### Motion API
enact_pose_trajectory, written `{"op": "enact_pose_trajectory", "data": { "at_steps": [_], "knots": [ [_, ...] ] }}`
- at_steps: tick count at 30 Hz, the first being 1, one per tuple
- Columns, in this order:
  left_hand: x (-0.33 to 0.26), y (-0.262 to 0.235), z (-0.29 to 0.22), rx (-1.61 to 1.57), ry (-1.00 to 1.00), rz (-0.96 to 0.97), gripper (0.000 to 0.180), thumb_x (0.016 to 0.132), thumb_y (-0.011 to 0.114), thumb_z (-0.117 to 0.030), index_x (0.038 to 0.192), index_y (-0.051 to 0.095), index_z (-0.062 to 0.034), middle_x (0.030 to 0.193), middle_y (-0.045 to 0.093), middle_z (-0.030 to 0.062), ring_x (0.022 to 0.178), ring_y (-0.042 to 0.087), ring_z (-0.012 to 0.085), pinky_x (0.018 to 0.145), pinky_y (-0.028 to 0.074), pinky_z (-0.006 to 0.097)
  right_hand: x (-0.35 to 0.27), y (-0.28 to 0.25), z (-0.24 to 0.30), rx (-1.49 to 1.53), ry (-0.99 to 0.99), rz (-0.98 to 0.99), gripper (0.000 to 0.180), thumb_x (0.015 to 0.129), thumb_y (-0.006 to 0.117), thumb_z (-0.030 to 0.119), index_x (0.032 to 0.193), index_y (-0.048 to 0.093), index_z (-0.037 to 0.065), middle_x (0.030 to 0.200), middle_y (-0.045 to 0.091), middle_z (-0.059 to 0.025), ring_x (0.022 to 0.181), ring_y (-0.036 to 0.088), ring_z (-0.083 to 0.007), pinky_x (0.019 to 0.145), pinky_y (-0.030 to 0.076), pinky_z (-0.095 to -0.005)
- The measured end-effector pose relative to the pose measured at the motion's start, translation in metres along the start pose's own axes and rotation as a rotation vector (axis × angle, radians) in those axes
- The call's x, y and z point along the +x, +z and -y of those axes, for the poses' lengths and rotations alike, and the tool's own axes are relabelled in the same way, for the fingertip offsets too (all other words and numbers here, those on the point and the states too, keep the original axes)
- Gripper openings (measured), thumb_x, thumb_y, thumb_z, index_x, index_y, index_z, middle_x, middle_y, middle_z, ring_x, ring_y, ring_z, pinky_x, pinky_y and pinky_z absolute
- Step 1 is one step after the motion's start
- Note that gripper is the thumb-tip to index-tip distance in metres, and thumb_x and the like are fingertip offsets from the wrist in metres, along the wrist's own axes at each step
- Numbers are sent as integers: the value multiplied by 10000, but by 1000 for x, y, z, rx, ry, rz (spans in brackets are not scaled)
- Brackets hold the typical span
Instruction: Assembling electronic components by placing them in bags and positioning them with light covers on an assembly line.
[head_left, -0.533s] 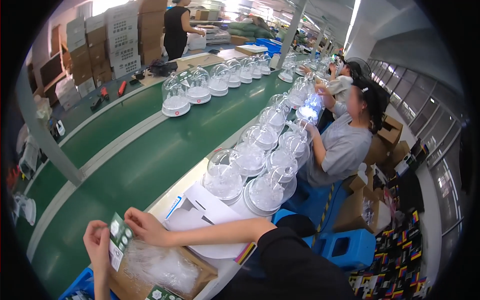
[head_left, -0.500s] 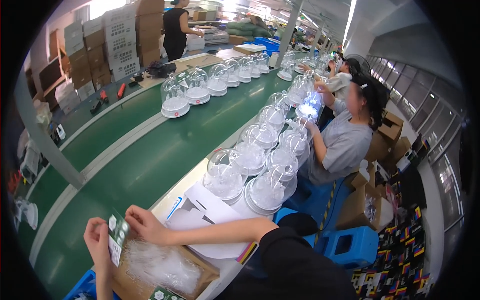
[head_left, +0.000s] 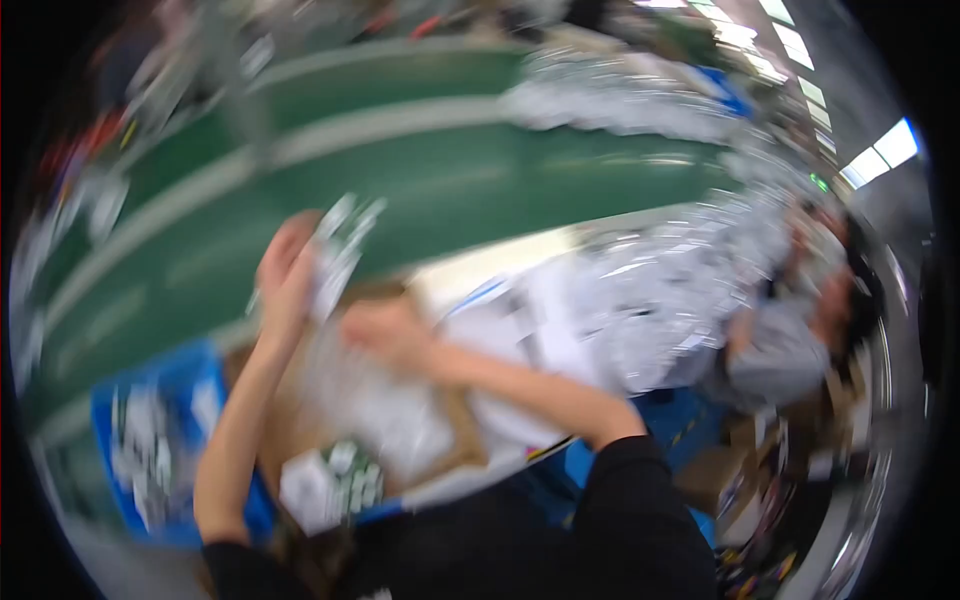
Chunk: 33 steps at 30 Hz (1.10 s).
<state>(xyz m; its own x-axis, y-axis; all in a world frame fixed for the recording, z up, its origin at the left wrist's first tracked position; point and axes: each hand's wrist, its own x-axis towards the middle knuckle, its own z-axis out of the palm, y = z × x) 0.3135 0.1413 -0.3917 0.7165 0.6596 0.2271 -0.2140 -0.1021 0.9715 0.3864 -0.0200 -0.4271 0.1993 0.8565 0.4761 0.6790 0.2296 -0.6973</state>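
Motion smears the whole view. My left hand (head_left: 288, 268) is closed on a white and green printed card (head_left: 338, 262), held upright above the far left side of a cardboard tray (head_left: 462, 425). Just right of the card, lower down, my right hand (head_left: 388, 332) hovers over the tray; its blurred fingers do not show whether they hold anything. In the tray lies a heap of thin clear plastic pieces (head_left: 405, 425). More green and white cards (head_left: 335, 485) rest at the tray's near edge.
Left of the tray stands a blue bin (head_left: 105, 425) with cards inside. White sheets (head_left: 510, 320) lie to the right, before rows of clear domes (head_left: 650, 300). A green conveyor (head_left: 440, 200) runs beyond; a co-worker in a grey shirt (head_left: 780, 355) is at the right.
My view has swung, bringing the blue bin into sight and shifting the scene. My right hand has come away from the card toward the heap; my left hand keeps the card.
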Motion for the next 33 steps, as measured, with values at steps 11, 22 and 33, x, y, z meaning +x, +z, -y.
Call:
{"op": "enact_pose_trajectory", "data": {
  "at_steps": [11,22,33],
  "knots": [
    [-9,-20,-31,-68,-107,50,313,887,642,-120,1186,606,-35,978,672,47,848,621,75,736,507,219,5,-4,16,300,268,-42,185,935,560,89,785,604,-10,579,521,4,530,425,-39,477,331,-225],
    [1,-25,-35,301,-51,245,238,828,688,-145,997,671,22,903,678,62,832,619,98,762,511,250,15,-12,13,346,190,-399,118,932,501,40,870,586,-14,992,577,-99,871,545,-138,747,442,-253],
    [-11,-20,-34,298,-54,453,205,794,704,-119,950,675,10,830,687,66,801,640,128,765,513,267,12,0,7,460,211,-236,87,889,578,34,896,622,-41,1135,599,-156,910,632,-183,791,501,-267]
  ]
}}
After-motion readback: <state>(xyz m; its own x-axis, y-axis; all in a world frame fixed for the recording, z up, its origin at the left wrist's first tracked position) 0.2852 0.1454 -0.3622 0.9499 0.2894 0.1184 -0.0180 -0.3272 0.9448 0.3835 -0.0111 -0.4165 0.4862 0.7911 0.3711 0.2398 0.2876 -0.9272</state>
